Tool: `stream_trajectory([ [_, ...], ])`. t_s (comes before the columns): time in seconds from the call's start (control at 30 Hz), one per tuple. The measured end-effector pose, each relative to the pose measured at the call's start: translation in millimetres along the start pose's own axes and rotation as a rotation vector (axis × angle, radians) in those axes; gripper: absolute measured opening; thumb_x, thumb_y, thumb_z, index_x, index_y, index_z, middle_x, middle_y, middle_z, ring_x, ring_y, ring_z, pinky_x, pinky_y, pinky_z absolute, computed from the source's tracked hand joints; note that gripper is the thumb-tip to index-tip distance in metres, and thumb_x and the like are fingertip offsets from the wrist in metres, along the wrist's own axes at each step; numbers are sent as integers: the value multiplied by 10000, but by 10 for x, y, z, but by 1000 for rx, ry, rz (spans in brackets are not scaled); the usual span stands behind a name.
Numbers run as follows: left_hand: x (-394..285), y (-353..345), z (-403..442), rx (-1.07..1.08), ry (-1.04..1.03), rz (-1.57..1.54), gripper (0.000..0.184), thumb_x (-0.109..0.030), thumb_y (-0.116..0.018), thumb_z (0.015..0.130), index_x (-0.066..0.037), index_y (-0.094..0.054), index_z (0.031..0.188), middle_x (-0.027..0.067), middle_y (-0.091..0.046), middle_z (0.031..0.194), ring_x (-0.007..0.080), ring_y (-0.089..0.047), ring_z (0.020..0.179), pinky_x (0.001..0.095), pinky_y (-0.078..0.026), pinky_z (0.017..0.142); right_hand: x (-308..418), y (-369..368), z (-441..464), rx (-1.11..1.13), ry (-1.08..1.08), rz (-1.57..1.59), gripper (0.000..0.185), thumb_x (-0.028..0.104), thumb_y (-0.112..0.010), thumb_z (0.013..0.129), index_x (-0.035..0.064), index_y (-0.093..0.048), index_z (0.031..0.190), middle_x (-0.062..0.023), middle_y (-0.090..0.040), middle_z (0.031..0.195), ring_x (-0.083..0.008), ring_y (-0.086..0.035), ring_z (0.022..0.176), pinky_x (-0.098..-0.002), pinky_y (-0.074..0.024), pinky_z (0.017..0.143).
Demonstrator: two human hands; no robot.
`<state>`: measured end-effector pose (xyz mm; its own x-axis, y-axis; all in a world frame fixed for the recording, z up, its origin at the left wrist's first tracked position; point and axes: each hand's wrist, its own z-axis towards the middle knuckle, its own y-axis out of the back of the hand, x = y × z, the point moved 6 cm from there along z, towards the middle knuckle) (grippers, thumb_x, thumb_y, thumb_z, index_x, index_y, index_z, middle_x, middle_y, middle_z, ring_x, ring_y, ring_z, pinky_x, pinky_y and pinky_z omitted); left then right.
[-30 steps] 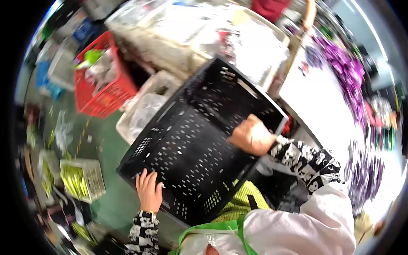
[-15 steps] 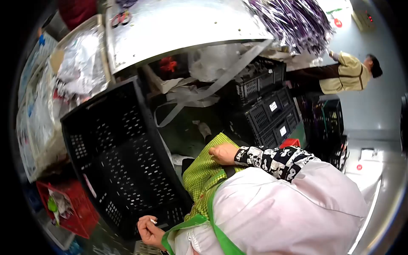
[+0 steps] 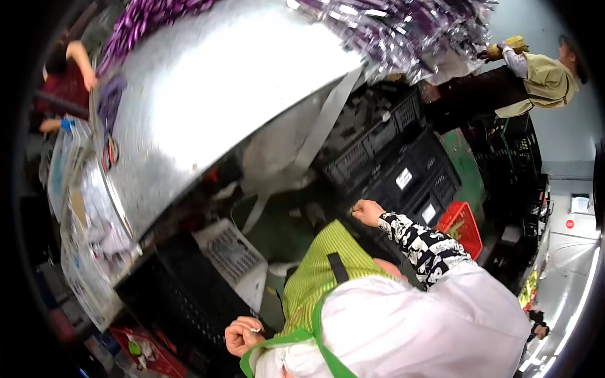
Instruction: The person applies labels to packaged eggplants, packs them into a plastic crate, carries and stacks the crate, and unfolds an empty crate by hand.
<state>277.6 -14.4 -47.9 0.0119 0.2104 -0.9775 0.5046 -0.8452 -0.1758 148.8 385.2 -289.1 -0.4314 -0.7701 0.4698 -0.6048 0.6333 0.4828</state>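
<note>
My left hand (image 3: pixel 242 335) is closed at the lower middle, fingers curled around a small white piece (image 3: pixel 255 329) too small to name. It is beside the green strap (image 3: pixel 296 337) of the yellow-green checked apron (image 3: pixel 321 258) I wear. Beyond it lies a large black perforated crate (image 3: pixel 189 283), partly in shadow. My right hand (image 3: pixel 367 213), below a black-and-white patterned cuff (image 3: pixel 419 242), is held out past the apron's edge. Its fingers are pinched together; what is between them, if anything, cannot be made out. Near it are stacked black crates (image 3: pixel 391 179).
A metal table (image 3: pixel 252 50) bears purple and silver tinsel (image 3: pixel 416 31) and scissors (image 3: pixel 110 153). A pale perforated basket (image 3: pixel 233 258) is on the floor. Red crates stand at right (image 3: pixel 463 227) and lower left (image 3: pixel 151 353). Co-workers are at right (image 3: pixel 545 82) and far left (image 3: pixel 63 94).
The view has shifted, and the black crate now appears lower and further left, with the pale basket in view. My right hand has left the apron's edge. The left still holds the white piece.
</note>
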Motion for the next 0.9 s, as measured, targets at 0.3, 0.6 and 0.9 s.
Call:
stream_trajectory([
  [0.3, -44, -1173, 533, 93, 42, 35, 270, -77, -501, 928, -62, -383, 685, 65, -458, 592, 139, -454, 510, 245, -377, 424, 671, 2184, 1282, -505, 285, 942, 514, 296, -676, 809, -60, -507, 1139, -89, -584, 1030, -166, -548, 952, -299, -430, 860],
  [0.6, 0, -1384, 1034, 210, 138, 172, 286, -154, -462, 965, 7, -509, 734, 122, -574, 675, 198, -574, 610, 295, -470, 545, 587, 2349, 1815, -925, 208, 1260, 400, 81, -610, 624, -11, -569, 1011, -65, -571, 895, -219, -525, 824, -309, -425, 766],
  [0.9, 36, -1689, 2002, 611, 52, 471, 105, 52, -599, 810, 50, -588, 706, 129, -656, 794, 162, -618, 729, 265, -478, 662, 609, 2850, 1742, -823, 437, 908, 327, 225, -687, 765, 3, -631, 999, -61, -638, 894, -187, -571, 783, -312, -450, 716],
])
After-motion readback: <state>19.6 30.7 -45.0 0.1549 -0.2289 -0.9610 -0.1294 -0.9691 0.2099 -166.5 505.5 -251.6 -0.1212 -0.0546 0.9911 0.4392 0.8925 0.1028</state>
